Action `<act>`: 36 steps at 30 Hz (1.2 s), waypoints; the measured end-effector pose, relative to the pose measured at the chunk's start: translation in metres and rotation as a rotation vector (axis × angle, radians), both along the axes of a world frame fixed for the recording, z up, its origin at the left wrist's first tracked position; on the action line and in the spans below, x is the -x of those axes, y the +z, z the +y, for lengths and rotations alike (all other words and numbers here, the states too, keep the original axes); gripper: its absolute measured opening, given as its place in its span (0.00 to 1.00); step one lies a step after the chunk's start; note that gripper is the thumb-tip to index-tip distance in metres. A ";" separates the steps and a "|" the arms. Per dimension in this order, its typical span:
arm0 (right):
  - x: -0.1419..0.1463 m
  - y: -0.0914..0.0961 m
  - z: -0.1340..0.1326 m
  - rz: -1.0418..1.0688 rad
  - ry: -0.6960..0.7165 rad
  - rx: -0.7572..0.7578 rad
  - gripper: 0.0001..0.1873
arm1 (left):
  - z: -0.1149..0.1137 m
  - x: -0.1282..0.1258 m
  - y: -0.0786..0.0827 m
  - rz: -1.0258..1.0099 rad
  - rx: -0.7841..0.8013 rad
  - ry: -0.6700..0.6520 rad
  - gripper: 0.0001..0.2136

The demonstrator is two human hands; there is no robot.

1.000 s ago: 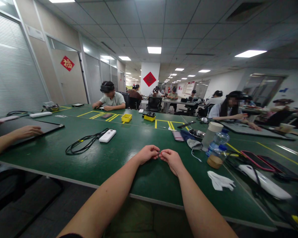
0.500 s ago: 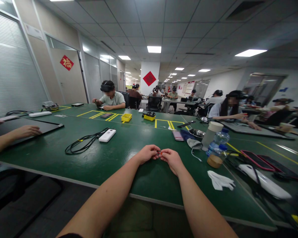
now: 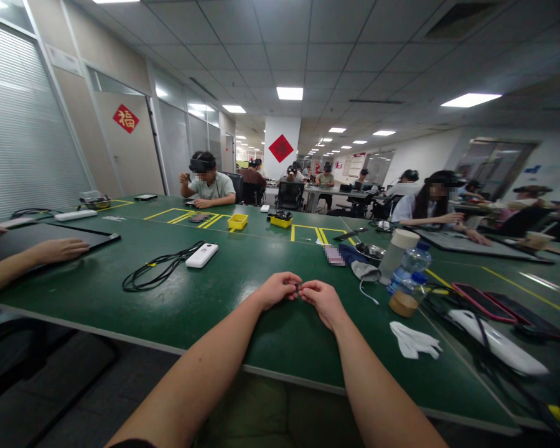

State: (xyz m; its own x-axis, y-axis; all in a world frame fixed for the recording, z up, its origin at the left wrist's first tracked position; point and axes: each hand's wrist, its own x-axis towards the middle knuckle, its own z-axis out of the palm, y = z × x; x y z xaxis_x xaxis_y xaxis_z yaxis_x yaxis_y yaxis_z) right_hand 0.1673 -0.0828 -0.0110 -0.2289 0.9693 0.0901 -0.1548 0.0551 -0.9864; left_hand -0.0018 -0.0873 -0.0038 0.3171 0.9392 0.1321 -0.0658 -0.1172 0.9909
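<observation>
Just above the green table (image 3: 224, 298), my left hand (image 3: 278, 290) and my right hand (image 3: 322, 301) meet fingertip to fingertip. Both are closed in a pinch. Between them a small dark piece (image 3: 299, 287) shows, mostly covered by the fingers and too small to name. Beyond my left hand lies a white power bank (image 3: 202, 255) with a coiled black cable (image 3: 156, 266). Right of my right hand, a white glove (image 3: 414, 340) lies on the table.
To the right stand a pale tumbler (image 3: 398, 256), a plastic bottle (image 3: 413, 261) and a jar of brown liquid (image 3: 407, 300). Yellow trays (image 3: 238, 222) sit farther back. A co-worker's hand (image 3: 60, 250) rests on a dark board at left; other people sit beyond.
My hands stay in nearly the same place; the orange-red bit between my fingertips no longer shows. The co-worker's hand at left moved slightly right, and the person across raised a hand.
</observation>
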 end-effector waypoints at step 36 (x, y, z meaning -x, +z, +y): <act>-0.001 -0.003 0.003 -0.090 -0.010 -0.209 0.19 | 0.003 0.004 -0.007 0.095 -0.095 0.080 0.12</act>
